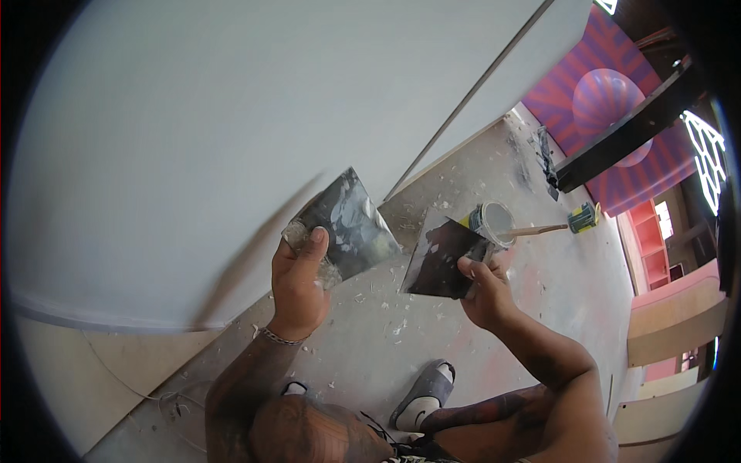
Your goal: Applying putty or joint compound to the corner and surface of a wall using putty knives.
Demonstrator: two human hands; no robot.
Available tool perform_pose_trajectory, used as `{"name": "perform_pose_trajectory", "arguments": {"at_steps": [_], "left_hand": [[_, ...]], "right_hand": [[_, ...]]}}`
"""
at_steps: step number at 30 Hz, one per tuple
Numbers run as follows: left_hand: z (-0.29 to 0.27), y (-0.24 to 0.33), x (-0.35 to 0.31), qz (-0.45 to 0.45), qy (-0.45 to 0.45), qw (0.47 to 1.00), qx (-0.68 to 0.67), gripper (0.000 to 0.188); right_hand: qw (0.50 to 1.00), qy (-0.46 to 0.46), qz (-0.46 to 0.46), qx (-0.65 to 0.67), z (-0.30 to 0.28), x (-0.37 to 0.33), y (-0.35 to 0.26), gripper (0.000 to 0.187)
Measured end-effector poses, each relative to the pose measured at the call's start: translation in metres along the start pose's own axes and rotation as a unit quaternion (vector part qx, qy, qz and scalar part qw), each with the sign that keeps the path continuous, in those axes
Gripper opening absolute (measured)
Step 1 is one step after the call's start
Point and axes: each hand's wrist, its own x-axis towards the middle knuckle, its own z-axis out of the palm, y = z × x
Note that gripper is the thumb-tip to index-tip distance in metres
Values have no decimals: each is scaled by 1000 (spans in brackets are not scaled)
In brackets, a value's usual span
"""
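Observation:
My left hand (301,297) is closed round the back edge of a wide plastering blade (353,228), the thumb lying on its face. The metal is smeared with pale filler, and crusted filler clings along the edge near my fingers. To its right, my right hand (491,297) grips a second plastering blade (438,264), square and dark, with light smears. A small space separates the two blades. Both are held up in front of the white wall (193,147), and neither plainly touches it.
Behind the right blade stands an open bucket (507,214) of grey-white stuff. A wooden-handled tool (536,230) reaches from it toward a smaller dark-and-yellow tub (583,217). White scraps litter the concrete floor (363,332). A thin cable (127,386) trails at lower left; a black beam (633,131) slants at right.

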Motion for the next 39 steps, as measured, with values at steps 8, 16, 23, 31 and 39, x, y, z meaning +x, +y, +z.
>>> {"name": "perform_pose_trajectory", "arguments": {"at_steps": [8, 16, 23, 31, 39], "left_hand": [[12, -3, -6, 67, -70, 979, 177, 41], [-11, -4, -4, -49, -173, 936, 303, 39], [-32, -34, -7, -151, -116, 976, 106, 39], [-24, -33, -6, -195, -94, 975, 56, 31], [-31, -37, -10, -193, -96, 974, 73, 32]], "right_hand": [[998, -44, 12, -46, 46, -11, 8, 18], [966, 89, -202, -132, 39, 37, -67, 21], [592, 343, -584, -437, 67, 87, -322, 33], [490, 334, -672, -442, 99, 158, -437, 45], [366, 324, -741, -460, 98, 199, -427, 54]]}}
